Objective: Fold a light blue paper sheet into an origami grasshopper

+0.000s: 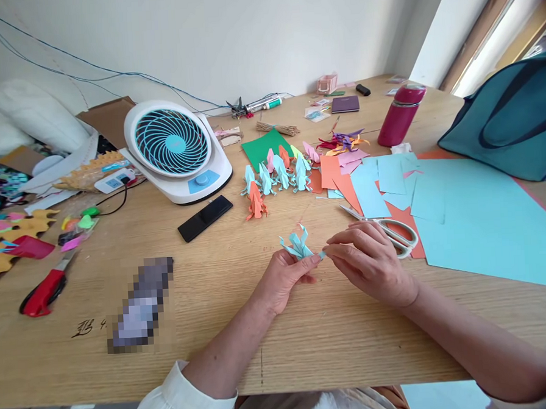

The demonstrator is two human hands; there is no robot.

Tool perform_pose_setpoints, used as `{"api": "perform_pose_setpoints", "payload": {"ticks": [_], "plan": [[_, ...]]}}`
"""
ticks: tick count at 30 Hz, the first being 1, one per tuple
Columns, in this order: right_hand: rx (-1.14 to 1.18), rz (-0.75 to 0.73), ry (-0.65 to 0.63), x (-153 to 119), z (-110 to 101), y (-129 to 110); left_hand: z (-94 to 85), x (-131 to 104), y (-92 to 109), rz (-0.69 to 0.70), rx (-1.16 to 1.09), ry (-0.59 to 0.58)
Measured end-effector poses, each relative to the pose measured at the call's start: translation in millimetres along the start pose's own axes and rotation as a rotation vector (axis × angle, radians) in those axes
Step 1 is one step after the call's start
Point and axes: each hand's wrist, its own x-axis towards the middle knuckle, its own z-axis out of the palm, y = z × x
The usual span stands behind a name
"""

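Between the thumb and fingers of my left hand (281,280) is a light blue folded paper figure (297,246), its thin curled points sticking up. My right hand (371,259) is closed in a pinch on a small light blue tip at the figure's right side. Just behind my right hand lie scissors (406,234) with white handles, partly covered by it. Farther back stands a group of similar folded figures, among them an orange one (255,202) in front and several light blue ones (280,172).
Light blue sheets (475,218) and orange pieces (330,172) cover the right side. Behind them are a magenta bottle (399,120) and a teal bag (511,125). Leftward are a fan (173,142), a black phone (205,218), a red-handled cutter (48,289) and a pixelated object (141,306).
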Motion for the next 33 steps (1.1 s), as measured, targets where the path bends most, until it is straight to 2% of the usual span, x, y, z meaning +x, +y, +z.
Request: {"api": "perform_pose_setpoints", "payload": {"ticks": [10, 20, 29, 33], "plan": [[-0.013, -0.025, 0.029, -1.4, 2.3, -1.7, -0.9, 0.5, -5.4, 0.035, -0.017, 0.01], [0.152, 0.139, -0.014, -0.3, 5.8, -9.6, 1.2, 2.8, -11.2, 0.114, 0.005, 0.035], [0.087, 0.076, -0.024, -1.6, 3.8, -8.0, 4.8, 1.6, -8.4, 0.162, -0.014, -0.001], [0.203, 0.163, 0.005, -0.1, 5.8, -12.5, 7.0, 1.5, -9.2, 0.193, -0.007, 0.014]]}}
